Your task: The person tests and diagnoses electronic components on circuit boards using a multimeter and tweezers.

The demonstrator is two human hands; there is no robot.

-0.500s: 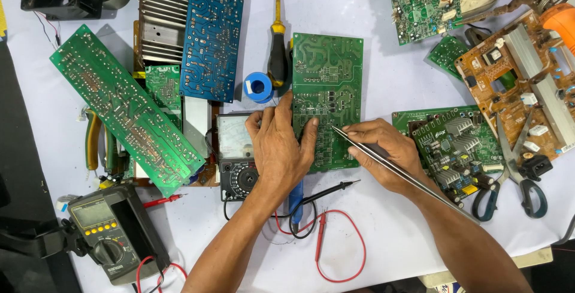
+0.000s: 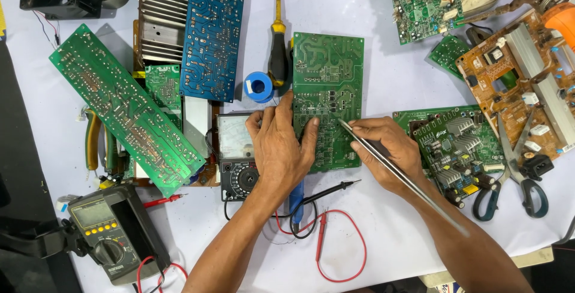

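A green circuit board (image 2: 327, 77) lies solder side up in the middle of the white table. My left hand (image 2: 280, 143) rests flat on its lower left corner, fingers spread, holding it down. My right hand (image 2: 385, 149) grips long metal tweezers (image 2: 400, 176) like a pen. Their tip touches the board near its lower right part. Under my left wrist sits an analog multimeter (image 2: 235, 149) with black and red probe leads (image 2: 335, 233) trailing toward me.
A long green board (image 2: 126, 110), a blue board (image 2: 211, 40) and a finned heatsink (image 2: 163, 17) lie at the left. A yellow-black screwdriver (image 2: 278, 47) and blue solder spool (image 2: 259, 85) sit above. More boards (image 2: 455, 143) and scissors (image 2: 515, 173) crowd the right. A digital multimeter (image 2: 111, 233) is front left.
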